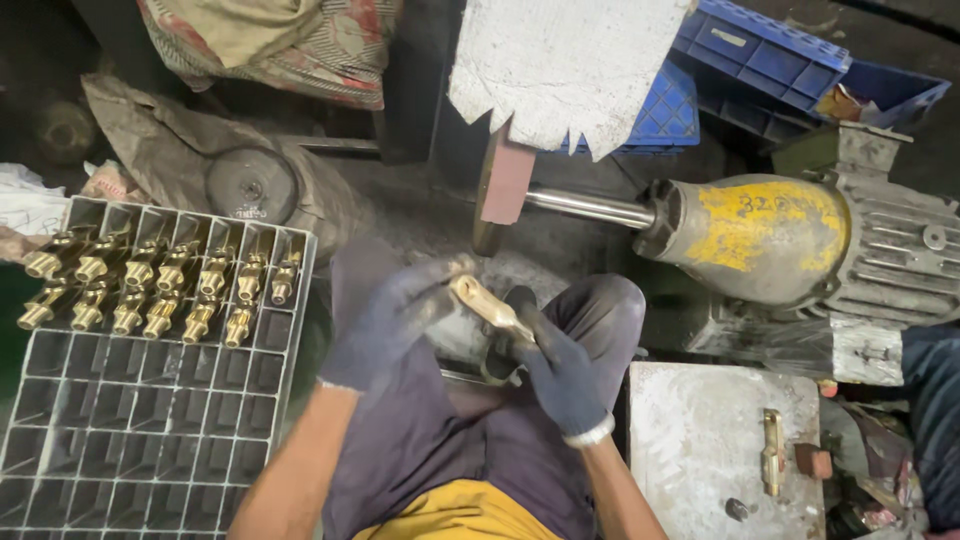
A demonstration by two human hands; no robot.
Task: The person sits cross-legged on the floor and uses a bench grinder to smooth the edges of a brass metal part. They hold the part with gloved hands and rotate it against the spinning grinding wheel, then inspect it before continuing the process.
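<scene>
Both my hands wear dark blue gloves and hold one brass fitting (487,305) between them, just below the buffing wheel (502,187). My left hand (385,322) grips its upper end. My right hand (560,368) grips its lower end. The wheel sits on a steel shaft (590,208) that runs from a yellow and grey motor (790,240) on the right. The fitting is close to the wheel's lower edge; whether they touch I cannot tell.
A grey compartment tray (120,420) at the left holds several brass fittings (150,285) in its top two rows. Another brass piece (771,452) lies on a white block (700,440) at the right. Blue crates (770,60) stand at the back.
</scene>
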